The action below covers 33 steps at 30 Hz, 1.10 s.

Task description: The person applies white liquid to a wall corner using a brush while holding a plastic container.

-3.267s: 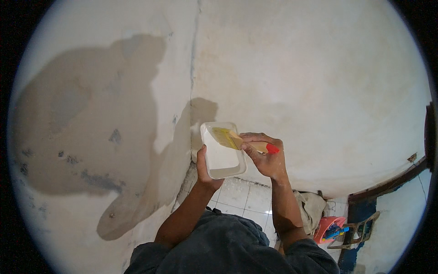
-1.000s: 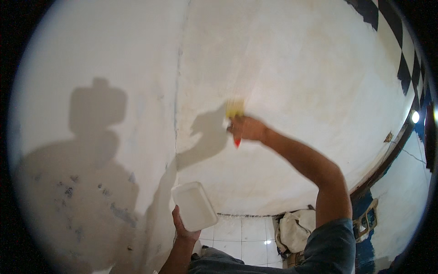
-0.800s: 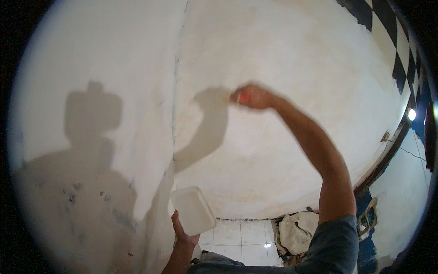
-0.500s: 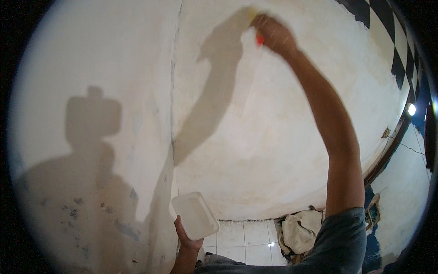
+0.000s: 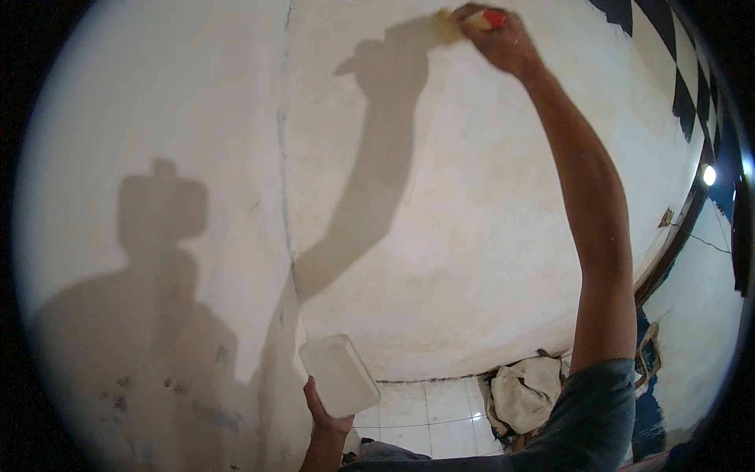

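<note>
High up at the far side, my right hand (image 5: 503, 46) grips a paintbrush (image 5: 489, 20) with a red-ended handle. Its pale yellowish bristles point left and meet the off-white wall (image 5: 487, 204), as far as I can see. Low and near, my left hand (image 5: 326, 415) holds a shallow white rectangular plastic tub (image 5: 341, 377), with the thumb at its left side and the other fingers hidden beneath. The tub is tilted, and a pale inside shows; I cannot make out what is in it.
A second wall (image 5: 157, 102) meets the first in a cracked corner on the left, and my shadow falls on both. A crumpled beige cloth (image 5: 527, 393) lies on the white tiled floor (image 5: 405, 405). A lit bulb (image 5: 708, 175) and black-and-white checks (image 5: 659, 31) are at the right.
My right hand has moved a little right and turned, so the brush's red handle end now shows above the fingers. My left hand still holds the tub in nearly the same place.
</note>
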Available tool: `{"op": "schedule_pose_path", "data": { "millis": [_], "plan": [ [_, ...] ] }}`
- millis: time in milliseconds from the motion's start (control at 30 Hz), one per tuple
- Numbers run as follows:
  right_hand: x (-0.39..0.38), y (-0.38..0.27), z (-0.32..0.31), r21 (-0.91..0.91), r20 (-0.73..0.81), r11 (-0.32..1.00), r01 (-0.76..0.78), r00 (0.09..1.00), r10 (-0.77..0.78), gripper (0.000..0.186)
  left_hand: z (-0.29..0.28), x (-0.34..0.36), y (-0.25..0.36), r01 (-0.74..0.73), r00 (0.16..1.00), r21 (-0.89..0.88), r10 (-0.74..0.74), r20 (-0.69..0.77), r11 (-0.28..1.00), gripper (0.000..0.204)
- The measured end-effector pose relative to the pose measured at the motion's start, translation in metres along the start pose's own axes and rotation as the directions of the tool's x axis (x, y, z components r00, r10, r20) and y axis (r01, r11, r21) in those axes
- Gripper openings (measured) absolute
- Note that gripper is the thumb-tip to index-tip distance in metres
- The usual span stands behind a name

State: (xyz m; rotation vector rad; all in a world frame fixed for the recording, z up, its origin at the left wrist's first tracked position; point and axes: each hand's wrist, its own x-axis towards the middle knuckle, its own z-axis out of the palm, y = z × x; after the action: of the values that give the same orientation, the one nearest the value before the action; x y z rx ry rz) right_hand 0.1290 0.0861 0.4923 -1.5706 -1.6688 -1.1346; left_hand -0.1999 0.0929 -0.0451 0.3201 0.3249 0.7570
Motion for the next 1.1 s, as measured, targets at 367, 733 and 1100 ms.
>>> {"op": "schedule_pose_path", "data": {
  "millis": [367, 733, 1100],
  "plan": [
    [-0.238, -0.073, 0.127, 0.122, 0.828, 0.884, 0.452, 0.444, -0.341, 0.022, 0.017, 0.016, 0.003, 0.039, 0.998, -0.030, -0.037, 0.042, 0.999, 0.065],
    [0.022, 0.032, -0.024, -0.140, -0.091, 0.983, 0.120, 0.987, -0.134, 0.016, 0.012, 0.037, -0.008, 0.037, 0.999, -0.025, -0.036, 0.027, 0.999, 0.069],
    [-0.213, -0.068, 0.140, 0.161, 0.875, 0.870, 0.466, 0.340, -0.344, 0.008, 0.018, 0.054, -0.006, 0.057, 0.994, -0.042, -0.052, 0.100, 0.997, 0.061]
  ]
}}
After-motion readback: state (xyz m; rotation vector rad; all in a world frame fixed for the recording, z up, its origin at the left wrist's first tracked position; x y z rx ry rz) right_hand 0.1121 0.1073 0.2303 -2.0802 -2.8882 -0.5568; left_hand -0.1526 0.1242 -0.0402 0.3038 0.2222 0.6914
